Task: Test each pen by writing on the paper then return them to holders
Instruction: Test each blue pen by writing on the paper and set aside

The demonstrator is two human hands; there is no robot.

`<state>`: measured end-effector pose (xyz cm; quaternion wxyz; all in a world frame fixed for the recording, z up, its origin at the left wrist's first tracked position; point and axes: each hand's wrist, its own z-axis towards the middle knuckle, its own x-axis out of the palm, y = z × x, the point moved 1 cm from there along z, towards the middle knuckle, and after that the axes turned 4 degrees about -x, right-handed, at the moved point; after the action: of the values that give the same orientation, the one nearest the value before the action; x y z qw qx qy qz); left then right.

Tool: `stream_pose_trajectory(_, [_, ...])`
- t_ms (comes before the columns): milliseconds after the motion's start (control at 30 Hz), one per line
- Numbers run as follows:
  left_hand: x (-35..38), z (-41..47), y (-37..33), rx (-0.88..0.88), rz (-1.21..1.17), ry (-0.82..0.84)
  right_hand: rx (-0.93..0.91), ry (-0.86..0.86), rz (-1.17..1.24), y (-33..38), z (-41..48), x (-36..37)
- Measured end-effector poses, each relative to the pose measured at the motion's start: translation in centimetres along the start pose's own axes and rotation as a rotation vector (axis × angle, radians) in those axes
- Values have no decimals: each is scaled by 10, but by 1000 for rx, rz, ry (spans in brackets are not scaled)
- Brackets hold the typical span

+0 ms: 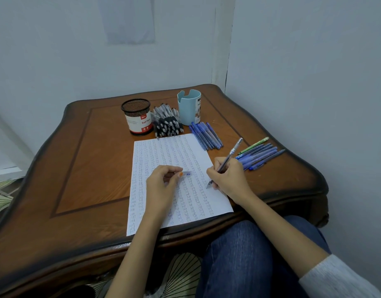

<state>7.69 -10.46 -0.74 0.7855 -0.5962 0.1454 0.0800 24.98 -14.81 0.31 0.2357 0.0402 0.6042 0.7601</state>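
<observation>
The pen [230, 154] was held in the right grip [227, 175], fingers and thumb curled round its lower barrel. It slanted up and away to the right, and its tip was down at the right part of the paper [163, 151]; whether the tip touched the sheet could not be told. The paper lay on the tabletop [88, 158] at the near edge, covered in rows of small blue writing. The left grip [161, 179] rested on the middle of the sheet and pinched a short clear cap [186, 173] with a blue end between thumb and fingers.

Just beyond the paper's far edge lay a heap of black pens [167, 123], between a black mesh holder [137, 119] on the left and a light blue holder [188, 109] on the right, both upright. A row of blue pens [206, 136] lay in front of the blue holder, beside the sheet's far right corner. Another bunch of blue pens [260, 155] lay right of the writing hand, with a green pen [255, 145] on its far side.

A jeans-clad knee [249, 254] showed below the tabletop's edge, and a grey sleeve [336, 280] covered the right forearm.
</observation>
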Motion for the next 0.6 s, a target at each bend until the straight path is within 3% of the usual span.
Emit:
stream_pose_trajectory(467, [-1, -1, -1, -2, 0, -3, 1, 15, -12, -2, 2, -1])
stream_pose_trajectory(600, [-1, -1, -2, 0, 5, -5, -23, -61, 6, -3, 1, -3])
